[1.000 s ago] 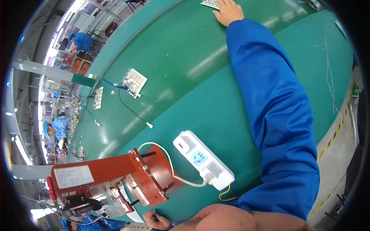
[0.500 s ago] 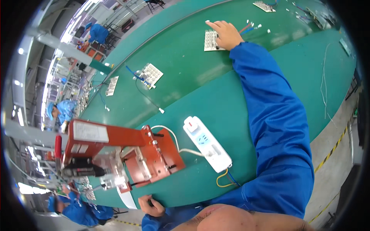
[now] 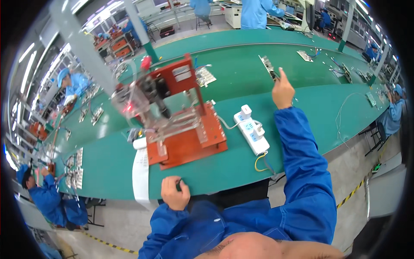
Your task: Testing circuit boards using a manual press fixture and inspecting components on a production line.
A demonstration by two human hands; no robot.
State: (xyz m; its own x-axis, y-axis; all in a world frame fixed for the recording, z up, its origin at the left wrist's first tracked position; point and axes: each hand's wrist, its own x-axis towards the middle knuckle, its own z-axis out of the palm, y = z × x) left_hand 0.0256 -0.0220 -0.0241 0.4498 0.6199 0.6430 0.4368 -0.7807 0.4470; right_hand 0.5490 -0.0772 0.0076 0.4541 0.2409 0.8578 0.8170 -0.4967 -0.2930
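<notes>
Wide, curved-edge view down onto a long green table (image 3: 310, 103), matte along the near side, with a glossier green band (image 3: 237, 77) running lengthwise behind, dotted with pale boards (image 3: 205, 76) and loose wires. All around, a busy workshop: grey floor (image 3: 345, 166) marked with yellow-and-black tape (image 3: 351, 194), pale pillars (image 3: 140, 26) with green feet, strip lights at upper left, co-workers (image 3: 49, 198) in blue at left, at right and across the far side. On the near table, left of centre, a red fixture (image 3: 194, 151) with clear plates; just beside its left edge, a white paper strip (image 3: 141, 172) trailing over the table edge. To the fixture's right, a white power strip (image 3: 251, 134) with a corded plug in place. Farther back, over the glossy band, a circuit board (image 3: 267, 64) gripped in the right hand (image 3: 283, 90), index finger stretched forward. Board tilted up, nearly edge-on to the camera; long axis slanting from far left to near right, free end pointing away and left, near end at the fingers. Left hand (image 3: 175, 193) at the near table edge, in front of the fixture, loosely curled; impossible to tell whether empty or holding something small.
</notes>
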